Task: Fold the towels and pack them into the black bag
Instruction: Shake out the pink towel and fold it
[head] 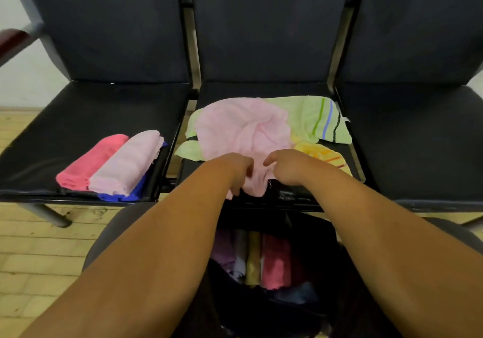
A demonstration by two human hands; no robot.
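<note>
A row of black padded chairs (261, 37) stands on a pale tiled floor (39, 246). On the middle seat a crumpled pale pink towel (243, 128) lies over a green striped towel (313, 118) and a yellow towel (321, 154). The left hand (239, 173) and right hand (286, 169) both pinch its near edge, fingers curled. It looks light, thin and limp, likely to sag, so the corners are best to hold. The open black bag (261, 316) sits nearest, with folded towels inside.

A crumpled pink towel (243, 128) is laid over a green striped towel (320, 118); folded towels (275, 264) are stowed, apparently upright, in the black bag (264, 311).
</note>
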